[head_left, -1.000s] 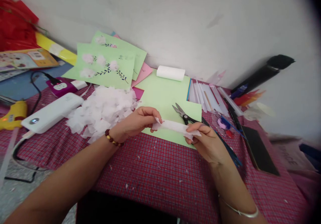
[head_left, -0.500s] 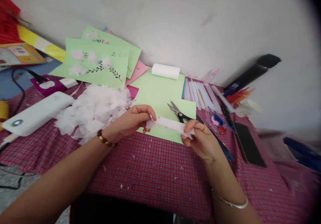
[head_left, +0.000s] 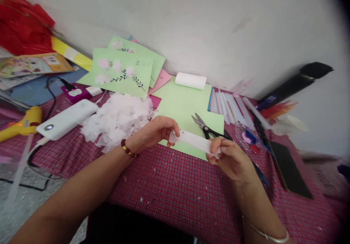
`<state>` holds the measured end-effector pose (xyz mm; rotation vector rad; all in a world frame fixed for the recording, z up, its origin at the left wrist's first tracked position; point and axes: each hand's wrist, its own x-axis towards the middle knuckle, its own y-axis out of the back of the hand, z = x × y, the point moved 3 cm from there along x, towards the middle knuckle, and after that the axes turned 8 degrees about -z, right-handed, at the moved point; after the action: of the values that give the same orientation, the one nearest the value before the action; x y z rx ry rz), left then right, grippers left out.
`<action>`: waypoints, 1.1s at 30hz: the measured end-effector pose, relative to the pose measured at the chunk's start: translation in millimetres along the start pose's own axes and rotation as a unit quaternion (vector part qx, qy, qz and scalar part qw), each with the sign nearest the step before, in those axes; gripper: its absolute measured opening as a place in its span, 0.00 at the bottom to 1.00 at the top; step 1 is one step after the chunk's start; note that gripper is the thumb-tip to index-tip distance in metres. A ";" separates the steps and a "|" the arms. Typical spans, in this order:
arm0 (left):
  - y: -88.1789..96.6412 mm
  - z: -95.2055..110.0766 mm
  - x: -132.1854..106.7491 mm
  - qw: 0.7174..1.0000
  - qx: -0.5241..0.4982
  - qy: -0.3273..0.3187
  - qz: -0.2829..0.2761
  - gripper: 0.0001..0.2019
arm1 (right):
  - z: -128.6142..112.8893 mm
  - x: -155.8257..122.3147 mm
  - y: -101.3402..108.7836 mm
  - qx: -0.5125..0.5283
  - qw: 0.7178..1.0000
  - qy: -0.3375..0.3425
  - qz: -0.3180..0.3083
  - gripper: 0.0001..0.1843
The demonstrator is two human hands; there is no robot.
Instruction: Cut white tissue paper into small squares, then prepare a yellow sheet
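Observation:
A narrow strip of thin white paper point(head_left: 194, 141) stretches between my two hands above the table. My left hand point(head_left: 161, 130) pinches its left end, and my right hand point(head_left: 228, 156) grips the right end with thumb and fingers. Just behind the strip, black-handled scissors point(head_left: 203, 125) lie with blades apart on light green paper point(head_left: 183, 102). To the left of my left hand is a heap of crumpled white paper pieces point(head_left: 117, 118). Green sheets decorated with pale paper flowers and dark leafy stems point(head_left: 123, 73) lean against the wall.
A white power bank point(head_left: 68, 119), a purple socket point(head_left: 75, 92) and a yellow glue gun point(head_left: 24, 122) with cables lie at left. A white paper roll point(head_left: 190, 81) is at the back. Translucent sticks point(head_left: 225, 107) and a dark phone point(head_left: 291, 169) occupy the right side.
The view has shifted left, bringing the glue gun fully into sight. Both hands still hold the paper strip, in nearly the same pose.

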<state>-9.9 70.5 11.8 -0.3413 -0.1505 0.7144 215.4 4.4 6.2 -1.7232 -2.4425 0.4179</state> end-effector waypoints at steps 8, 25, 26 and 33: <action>-0.2 0.9 3.3 0.984 0.167 0.031 0.045 0.07 | 2.7 2.2 2.2 -0.206 0.977 0.003 0.056 0.14; 4.6 -12.2 8.8 0.995 0.030 0.048 0.088 0.05 | 11.5 9.5 6.0 -0.182 0.976 -0.085 0.086 0.15; 2.2 -13.3 9.3 0.995 0.010 0.041 0.090 0.05 | 13.4 9.4 2.8 -0.156 0.981 -0.091 0.065 0.15; -3.1 -14.6 8.6 0.996 0.001 0.043 0.084 0.02 | 22.7 7.7 -16.0 -0.006 0.992 -0.125 0.003 0.26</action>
<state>2.0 70.4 -0.6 -0.3849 -0.0395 0.8655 192.5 3.2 -11.2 -1.7795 -2.6132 0.6580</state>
